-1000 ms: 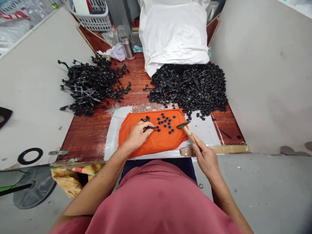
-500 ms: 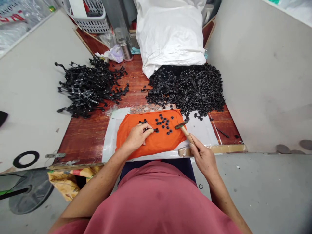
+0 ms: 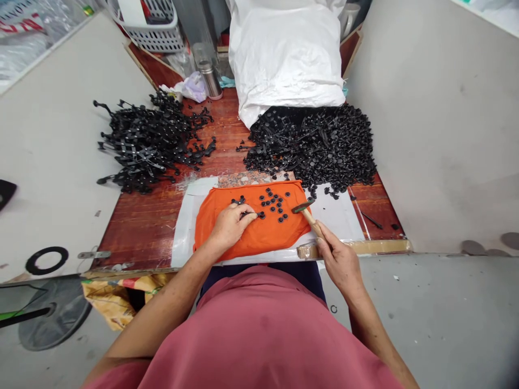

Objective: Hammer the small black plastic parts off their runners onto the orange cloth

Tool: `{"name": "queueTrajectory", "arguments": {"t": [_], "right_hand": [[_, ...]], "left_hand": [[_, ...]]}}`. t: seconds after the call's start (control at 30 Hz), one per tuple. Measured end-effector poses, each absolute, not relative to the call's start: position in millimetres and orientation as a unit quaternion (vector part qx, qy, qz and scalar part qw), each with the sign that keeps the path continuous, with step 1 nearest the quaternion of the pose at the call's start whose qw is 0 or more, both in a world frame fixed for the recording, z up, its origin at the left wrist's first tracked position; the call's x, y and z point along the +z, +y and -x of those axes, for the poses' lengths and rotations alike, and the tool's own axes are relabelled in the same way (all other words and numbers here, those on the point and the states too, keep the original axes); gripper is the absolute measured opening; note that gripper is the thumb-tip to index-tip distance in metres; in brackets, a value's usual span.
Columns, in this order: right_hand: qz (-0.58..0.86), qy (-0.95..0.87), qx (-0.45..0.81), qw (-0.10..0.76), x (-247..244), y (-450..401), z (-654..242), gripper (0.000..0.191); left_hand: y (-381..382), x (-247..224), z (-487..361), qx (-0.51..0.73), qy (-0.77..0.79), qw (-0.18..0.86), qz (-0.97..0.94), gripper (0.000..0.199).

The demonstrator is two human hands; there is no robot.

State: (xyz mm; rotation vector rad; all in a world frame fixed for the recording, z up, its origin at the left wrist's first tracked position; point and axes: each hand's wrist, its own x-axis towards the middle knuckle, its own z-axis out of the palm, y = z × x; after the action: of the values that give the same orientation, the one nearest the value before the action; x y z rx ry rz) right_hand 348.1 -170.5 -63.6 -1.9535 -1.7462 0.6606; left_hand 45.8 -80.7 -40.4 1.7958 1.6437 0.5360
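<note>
My left hand [image 3: 230, 222] pinches a black plastic sprue [image 3: 239, 200] with round knobs on its ends, low over an orange cloth [image 3: 243, 240]. One knobbed end reaches right past my fingertips; part of the sprue is hidden under the hand. Wrapped round the wooden handle of a small hammer [image 3: 303, 207], my right hand [image 3: 337, 258] is at the cloth's right edge. The hammer's dark head sits above the cloth's right side. Several loose black round pieces [image 3: 273, 203] lie on the cloth between the two hands.
A tangled heap of black sprues [image 3: 146, 143] lies on the left of the red-brown table [image 3: 141, 232]. Behind the cloth is a big pile of small black pieces [image 3: 312, 143], beneath a white sack [image 3: 286, 54]. A steel flask [image 3: 211, 81] and a grey basket [image 3: 156, 38] stand back left.
The whole view has shifted very slightly. Both hands, the sprue and the hammer keep almost the same places over the cloth.
</note>
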Motion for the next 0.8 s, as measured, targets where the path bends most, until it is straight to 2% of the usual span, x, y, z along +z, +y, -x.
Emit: {"name": "queueTrajectory", "arguments": {"t": [0.1,0.37,0.8], "right_hand": [[0.707,-0.630,0.243,0.213,-62.7,-170.2,-348.5,0.047],[0.704,-0.632,0.241,0.218,-64.4,-169.8,-349.7,0.047],[0.701,-0.639,0.232,0.218,-64.6,-170.1,-349.1,0.048]], "left_hand": [[-80.6,-41.8,-45.3,0.199,0.622,0.303,-0.694,0.018],[-79.9,-46.4,-41.6,0.235,0.618,0.359,-0.659,0.022],[-83.5,-44.8,-45.9,0.199,0.629,0.294,-0.691,0.018]]}}
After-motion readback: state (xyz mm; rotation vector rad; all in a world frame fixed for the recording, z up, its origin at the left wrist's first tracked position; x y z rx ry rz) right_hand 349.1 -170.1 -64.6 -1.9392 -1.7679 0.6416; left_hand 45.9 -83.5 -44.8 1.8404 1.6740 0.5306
